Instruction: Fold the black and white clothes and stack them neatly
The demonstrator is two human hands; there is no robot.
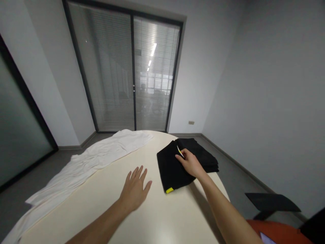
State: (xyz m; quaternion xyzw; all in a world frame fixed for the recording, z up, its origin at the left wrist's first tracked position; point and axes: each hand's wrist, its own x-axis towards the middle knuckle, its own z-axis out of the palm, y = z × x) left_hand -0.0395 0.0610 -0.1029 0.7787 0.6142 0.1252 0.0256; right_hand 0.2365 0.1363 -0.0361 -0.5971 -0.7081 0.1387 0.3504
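My right hand [191, 164] is closed in a pinch on a small white-and-yellow strip [180, 151], perhaps a tag, at the top of a folded black cloth [167, 166]. Whether the strip is fixed to the cloth I cannot tell. A bright yellow patch [169, 190] marks the cloth's near corner. Behind my right hand and to its right lies a folded black stack [200, 152] with several layers at its edge. My left hand [135, 189] is open, fingers spread, palm down at the cream table [152, 220], left of the black cloth and holding nothing.
A long, rumpled white cloth [109, 152] runs along the table's left edge and hangs over it. At lower right stands a chair with a black armrest [273, 202] and a red-orange seat [281, 232]. Glass panels with blinds [111, 74] stand beyond the table.
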